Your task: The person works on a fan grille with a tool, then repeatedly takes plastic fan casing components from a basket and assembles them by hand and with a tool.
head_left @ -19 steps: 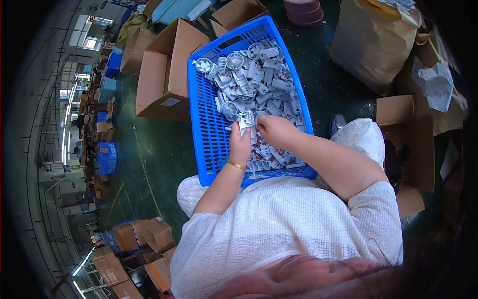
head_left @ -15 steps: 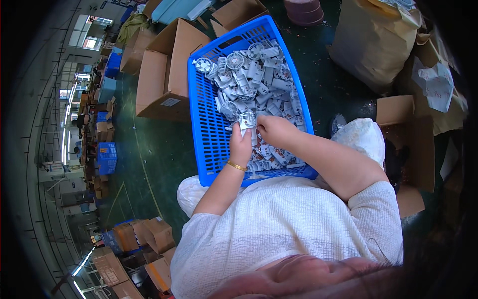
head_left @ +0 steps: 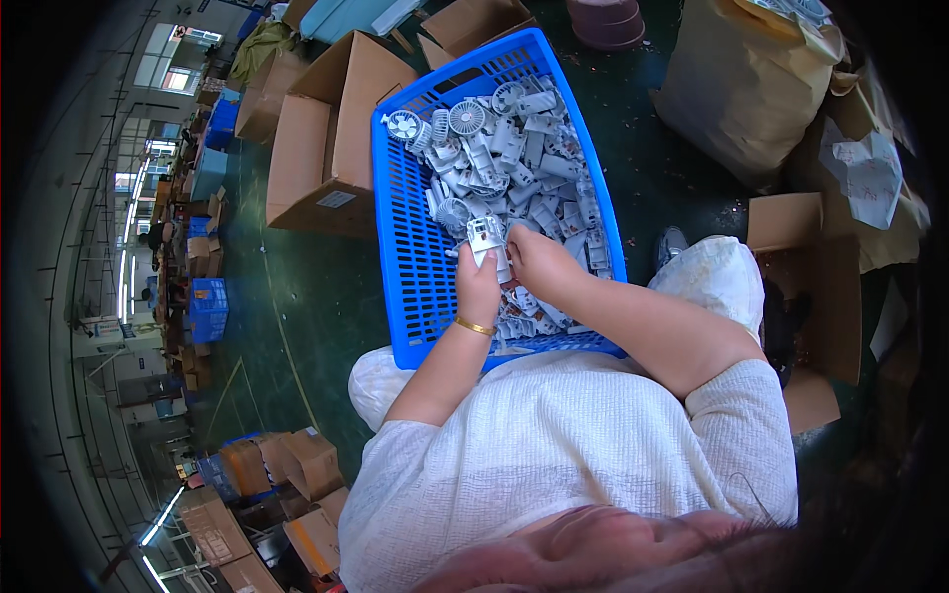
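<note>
Over the blue plastic basket (head_left: pixel 395 267), my left hand (head_left: pixel 476 287) grips a white plastic fan housing (head_left: pixel 485 237) with small parts showing inside it. The thumb lies on its lower end. My right hand (head_left: pixel 539 259) is closed against the right side of the housing, its fingertips pinched; anything small between them is hidden. Beneath both hands the basket holds a heap of white and grey fan housings (head_left: pixel 524 168). Several round fan heads (head_left: pixel 467 118) lie among them toward the far left of the heap.
An open cardboard box (head_left: pixel 331 138) stands left of the basket, and another carton (head_left: pixel 825 296) sits at my right. Beyond it is a large tan sack (head_left: pixel 746 89). A round brown tub (head_left: pixel 605 24) is at the far side. More boxes (head_left: pixel 282 465) are stacked at lower left.
The housing in my left hand has turned and shifted slightly left, showing more of its open inside. My right hand stays close beside it.
</note>
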Tool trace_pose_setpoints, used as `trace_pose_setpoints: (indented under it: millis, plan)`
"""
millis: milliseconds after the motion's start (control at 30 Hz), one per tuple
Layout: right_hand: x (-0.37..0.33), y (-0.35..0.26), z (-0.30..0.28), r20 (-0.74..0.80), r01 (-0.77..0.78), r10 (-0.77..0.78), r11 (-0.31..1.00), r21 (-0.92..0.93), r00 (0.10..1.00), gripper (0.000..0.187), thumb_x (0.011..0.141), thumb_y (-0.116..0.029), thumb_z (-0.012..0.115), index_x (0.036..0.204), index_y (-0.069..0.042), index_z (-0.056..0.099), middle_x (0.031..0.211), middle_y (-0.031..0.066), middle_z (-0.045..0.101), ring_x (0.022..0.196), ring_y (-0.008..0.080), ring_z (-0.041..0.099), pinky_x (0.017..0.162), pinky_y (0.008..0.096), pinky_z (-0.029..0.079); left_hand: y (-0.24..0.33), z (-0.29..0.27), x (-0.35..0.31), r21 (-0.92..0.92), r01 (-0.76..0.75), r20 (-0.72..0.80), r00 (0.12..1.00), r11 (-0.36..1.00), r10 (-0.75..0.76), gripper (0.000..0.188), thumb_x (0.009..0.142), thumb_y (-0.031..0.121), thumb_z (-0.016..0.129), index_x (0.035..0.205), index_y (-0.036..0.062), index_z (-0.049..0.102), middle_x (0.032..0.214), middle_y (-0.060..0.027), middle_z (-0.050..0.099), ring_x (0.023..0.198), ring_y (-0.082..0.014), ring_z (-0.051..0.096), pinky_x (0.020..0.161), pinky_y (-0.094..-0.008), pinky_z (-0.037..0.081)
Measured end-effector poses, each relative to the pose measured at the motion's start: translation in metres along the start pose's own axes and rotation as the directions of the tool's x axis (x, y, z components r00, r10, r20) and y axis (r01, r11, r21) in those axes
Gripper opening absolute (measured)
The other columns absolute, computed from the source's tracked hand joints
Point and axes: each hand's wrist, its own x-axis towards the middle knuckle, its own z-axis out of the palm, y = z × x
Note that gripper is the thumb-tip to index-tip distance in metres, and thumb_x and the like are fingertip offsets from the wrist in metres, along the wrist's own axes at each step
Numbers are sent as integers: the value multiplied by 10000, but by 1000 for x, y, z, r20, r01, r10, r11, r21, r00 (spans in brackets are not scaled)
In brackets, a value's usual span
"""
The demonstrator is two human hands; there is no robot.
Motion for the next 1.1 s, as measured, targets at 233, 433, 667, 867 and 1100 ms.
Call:
trace_pose_setpoints:
  millis: [233, 433, 667, 867, 1100]
  plan:
    - [9, 5, -7, 49, 81, -76, 989, -122, 996, 159, 820, -155, 462, 861, -14, 522, 772, 193, 592, 736, 366, 579, 643, 446, 451, 8, -3, -6, -68, 71, 49, 997, 995, -68, 188, 886, 64, 413, 1066, 14, 408, 881, -94, 569, 581, -159, 587, 530, -268, 498]
    - [8, 9, -8, 104, 102, -88, 986, -135, 991, 150, 818, -160, 464, 858, -30, 528, 769, 189, 592, 732, 359, 579, 637, 444, 448, 8, -5, -7, 151, 26, 67, 997, 988, -37, 178, 883, 60, 400, 1054, 10, 403, 852, -102, 574, 595, -152, 596, 512, -268, 494]
    - [4, 5, -4, 95, 71, -62, 992, -102, 994, 145, 817, -148, 469, 860, -17, 512, 764, 197, 592, 735, 368, 581, 646, 454, 448, 18, -3, -11, 139, 99, 23, 994, 985, -103, 214, 878, 79, 458, 1081, 15, 439, 943, -99, 563, 829, -164, 560, 707, -290, 457]
    - [3, 4, 1, 74, 19, -14, 998, -66, 997, 148, 825, -150, 461, 855, -11, 498, 780, 222, 586, 751, 383, 582, 658, 468, 445, 6, 0, -7, 64, 193, 3, 981, 979, -194, 217, 871, 73, 467, 1079, 15, 442, 959, -100, 558, 831, -166, 556, 711, -293, 459]
    - [11, 9, -2, 50, 0, 2, 999, -48, 999, 142, 849, -150, 444, 893, -23, 492, 802, 199, 590, 753, 358, 575, 646, 429, 440, -11, -2, 5, -93, 105, 8, 994, 990, -105, 189, 881, 67, 431, 1058, 3, 416, 945, -117, 562, 705, -152, 579, 581, -269, 497]
